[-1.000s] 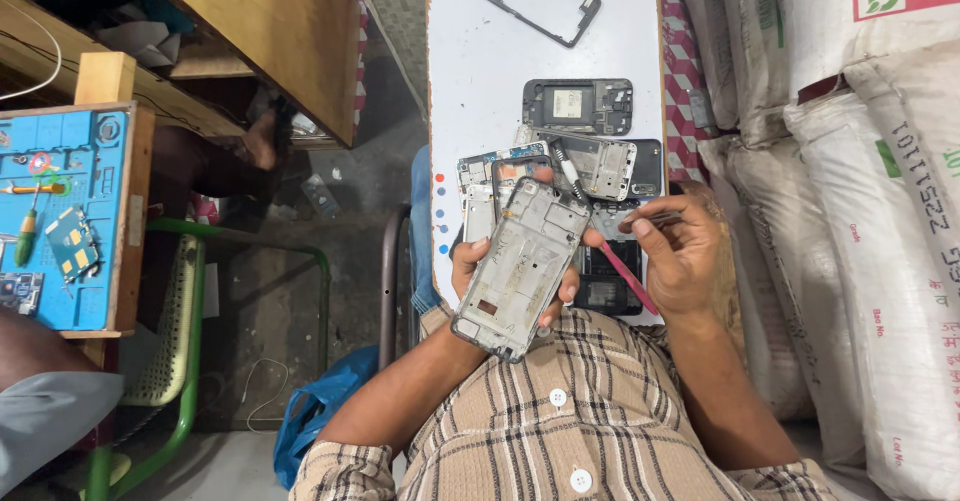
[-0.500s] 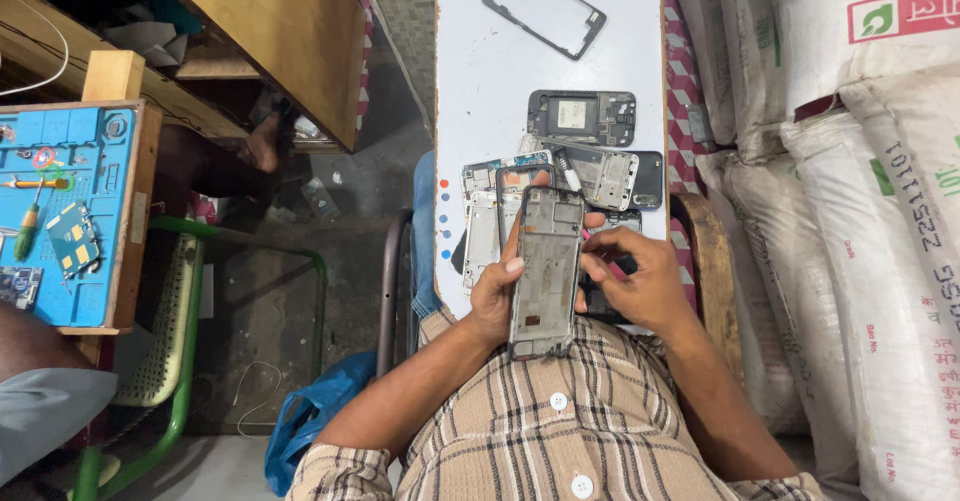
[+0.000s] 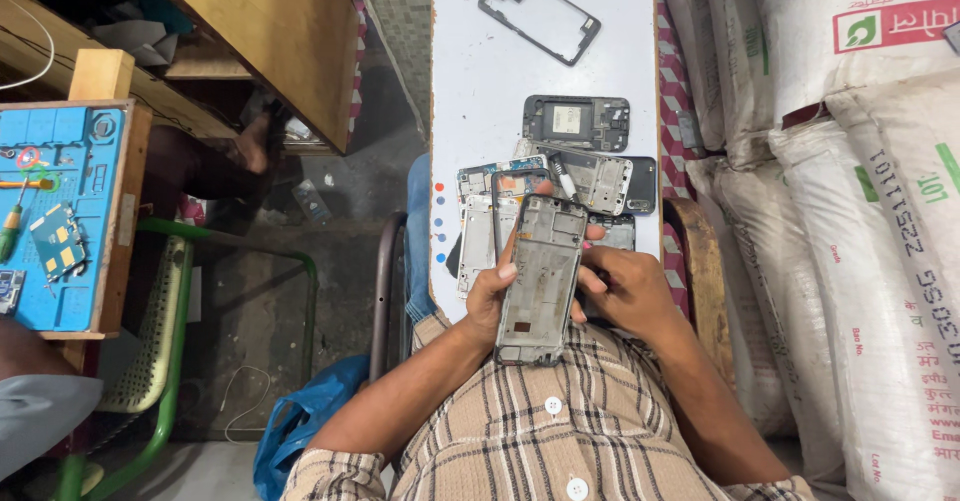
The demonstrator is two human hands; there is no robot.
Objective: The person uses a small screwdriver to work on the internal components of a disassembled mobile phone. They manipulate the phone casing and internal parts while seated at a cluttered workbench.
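Nearest the camera is the person's plaid shirt (image 3: 520, 441), and just above it both hands meet around a grey phone frame (image 3: 540, 279) held upright over the lap at the near edge of the white counter (image 3: 480, 81). The left hand (image 3: 492, 296) grips the frame along its left side, fingers curled round the edge and the thumb laid on the face. The right hand (image 3: 625, 296) closes on the frame's right side, fingers bent and pressed against the rim. Just behind the held frame, lying on the counter, is a cluster of further phone parts: a pale silver frame (image 3: 476, 241) to the left, partly hidden by the left hand, a second frame with a circuit strip (image 3: 490, 174) above it, and a light metal midframe (image 3: 592, 176) overlapping a dark back cover (image 3: 643, 183) on the right. A little farther up sits a dark grey phone housing (image 3: 576, 122) with a pale square in its middle. Well apart from these, at the far end of the counter, lies an empty black bezel (image 3: 540, 14), tilted. Stacked white sacks (image 3: 850, 161) stand along the right. To the left, across a gap of floor, a blue repair mat (image 3: 60, 211) carries small tools, beside a green chair frame (image 3: 170, 331).
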